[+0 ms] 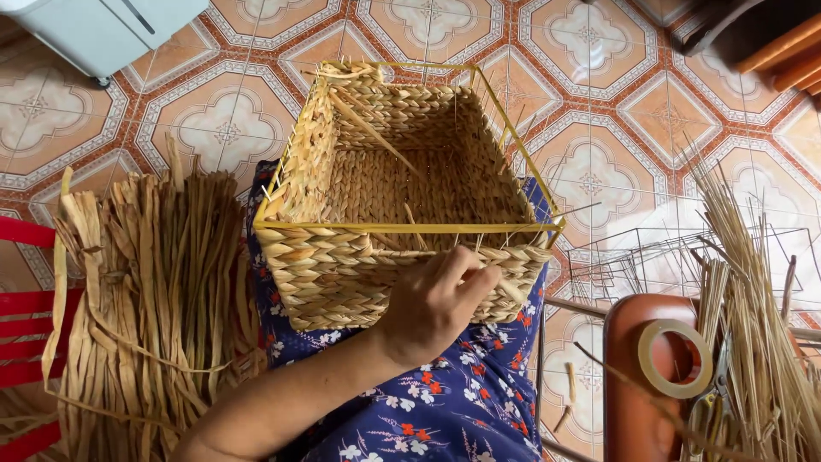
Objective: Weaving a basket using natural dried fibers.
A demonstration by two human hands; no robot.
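One hand shows: the left hand (436,299), entering from seven o'clock across the lap, with its fingers (462,261) curled against the near wall of the square woven straw basket with a yellow wire frame (402,184). The fingertips press the braided rim just under the yellow top wire; whether they pinch a strand cannot be told. No right hand appears in view.

The basket rests on the blue floral cloth of the lap (445,402), mouth up, centred in the picture. Loose straw ends and thin wire uprights stick out along its rim at three o'clock and at twelve o'clock, close to the fingers.

At nine o'clock of the basket stands a bundle of flat dried tan straw strips (154,299), near but apart from it. Beyond that, at the left edge, is a red slatted chair (26,342).

At four o'clock sits a brown rounded stool top (629,385) carrying a roll of tan adhesive tape (676,359). At three o'clock, bare grey wire frames (633,257) lie on the patterned orange and white tiled floor (590,103), with thin pale stalks (753,325) leaning over them.
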